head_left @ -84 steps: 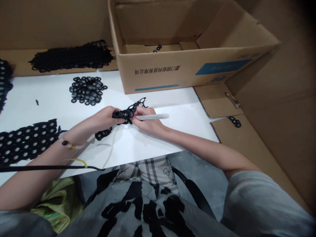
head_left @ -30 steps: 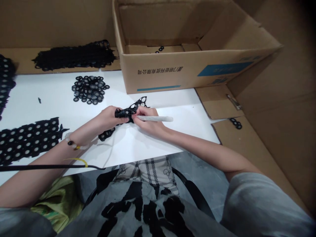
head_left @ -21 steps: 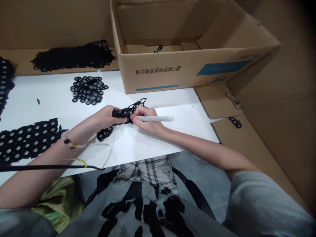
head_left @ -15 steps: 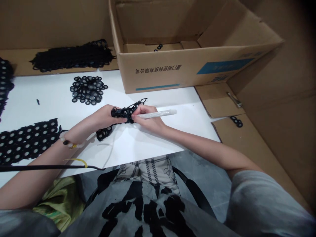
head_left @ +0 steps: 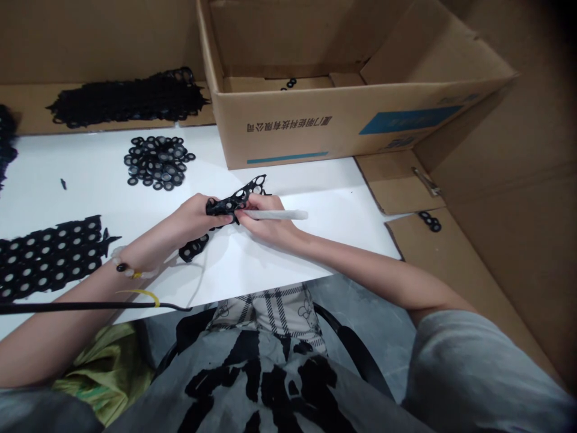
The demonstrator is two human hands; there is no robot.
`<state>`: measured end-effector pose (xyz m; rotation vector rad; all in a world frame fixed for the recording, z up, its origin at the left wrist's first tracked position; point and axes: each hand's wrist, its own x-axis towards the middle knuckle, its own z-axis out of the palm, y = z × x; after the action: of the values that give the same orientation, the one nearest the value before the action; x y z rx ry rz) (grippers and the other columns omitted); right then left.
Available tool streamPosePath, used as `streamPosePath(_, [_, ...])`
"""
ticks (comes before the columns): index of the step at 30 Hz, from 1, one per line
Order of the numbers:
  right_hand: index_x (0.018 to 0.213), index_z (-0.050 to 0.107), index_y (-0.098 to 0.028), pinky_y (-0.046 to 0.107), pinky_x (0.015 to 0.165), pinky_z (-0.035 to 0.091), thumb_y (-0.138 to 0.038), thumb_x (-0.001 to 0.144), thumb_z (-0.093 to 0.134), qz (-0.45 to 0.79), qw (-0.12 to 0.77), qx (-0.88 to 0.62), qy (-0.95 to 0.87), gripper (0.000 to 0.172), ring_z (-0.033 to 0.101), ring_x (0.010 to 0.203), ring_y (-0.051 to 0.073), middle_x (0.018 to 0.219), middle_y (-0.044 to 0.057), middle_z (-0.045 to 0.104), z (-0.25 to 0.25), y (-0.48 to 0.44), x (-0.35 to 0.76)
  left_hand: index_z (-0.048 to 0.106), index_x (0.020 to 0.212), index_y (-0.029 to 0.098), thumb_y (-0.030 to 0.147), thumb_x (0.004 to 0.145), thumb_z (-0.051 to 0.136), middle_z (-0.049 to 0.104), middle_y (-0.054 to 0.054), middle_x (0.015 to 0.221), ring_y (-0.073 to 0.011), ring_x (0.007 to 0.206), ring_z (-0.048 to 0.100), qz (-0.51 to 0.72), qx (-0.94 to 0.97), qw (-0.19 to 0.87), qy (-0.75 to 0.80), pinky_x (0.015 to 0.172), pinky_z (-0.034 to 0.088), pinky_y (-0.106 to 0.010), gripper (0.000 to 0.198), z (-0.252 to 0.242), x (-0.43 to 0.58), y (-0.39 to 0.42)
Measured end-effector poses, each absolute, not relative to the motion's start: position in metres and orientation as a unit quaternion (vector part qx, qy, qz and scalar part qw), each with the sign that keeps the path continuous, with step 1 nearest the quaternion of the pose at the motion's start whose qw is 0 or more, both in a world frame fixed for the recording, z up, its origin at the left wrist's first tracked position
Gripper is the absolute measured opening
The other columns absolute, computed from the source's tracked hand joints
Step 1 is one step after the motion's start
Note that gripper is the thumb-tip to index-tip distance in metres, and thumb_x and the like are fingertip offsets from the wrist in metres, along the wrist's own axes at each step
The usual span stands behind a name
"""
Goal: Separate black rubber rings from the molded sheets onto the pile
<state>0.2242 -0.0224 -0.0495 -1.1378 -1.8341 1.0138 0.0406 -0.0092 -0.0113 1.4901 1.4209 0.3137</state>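
Note:
My left hand (head_left: 201,214) is closed around a black rubber sheet (head_left: 241,193) full of round holes, some with rings still in them at its lower end. In my right hand (head_left: 270,224) is a white pen-like tool (head_left: 283,214), gripped as one holds a pen, its tip hidden at the sheet. Both hands are close together above the white table top (head_left: 288,264). A pile of loose black rubber rings (head_left: 157,161) lies beyond my left hand. Near my left forearm rests a flat black sheet with rings (head_left: 49,255).
A large open cardboard box (head_left: 288,126) stands at the back, a few rings on its floor. Left of it lies a stack of black sheets (head_left: 128,99). Several rings (head_left: 430,221) sit on cardboard at the right. A black cable (head_left: 90,307) crosses the lower left.
The pen-like tool has swung to a flatter angle and shifted slightly left with my right hand. The sheet's upper end has turned a little; my left hand keeps its hold.

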Motion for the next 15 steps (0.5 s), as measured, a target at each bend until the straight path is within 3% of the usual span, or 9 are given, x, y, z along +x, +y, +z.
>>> streamPosePath(7, [0.072,0.06,-0.017,0.025,0.057,0.037,-0.026,0.08,0.059,0.404,0.368,-0.452,-0.705,0.013,0.053,0.06,0.011,0.067,-0.001,0.063,-0.048,-0.023,0.226,0.056,0.063,0.02,0.046,0.06,0.072,0.049,0.003,0.057,-0.012,0.054,0.039,0.046,0.659,0.471,0.585,0.052,0.028,-0.026,0.031,-0.003,0.029,0.001])
streamPosePath(15, [0.073,0.062,-0.016,0.026,0.06,0.041,-0.03,0.078,0.062,0.416,0.376,-0.448,-0.696,0.014,0.057,0.065,0.013,0.072,0.001,0.067,-0.051,-0.021,0.226,0.058,0.066,0.019,0.046,0.067,0.068,0.054,0.001,0.06,-0.0134,0.056,0.046,0.011,0.686,0.499,0.53,0.053,0.031,-0.026,0.028,0.003,0.024,0.005])
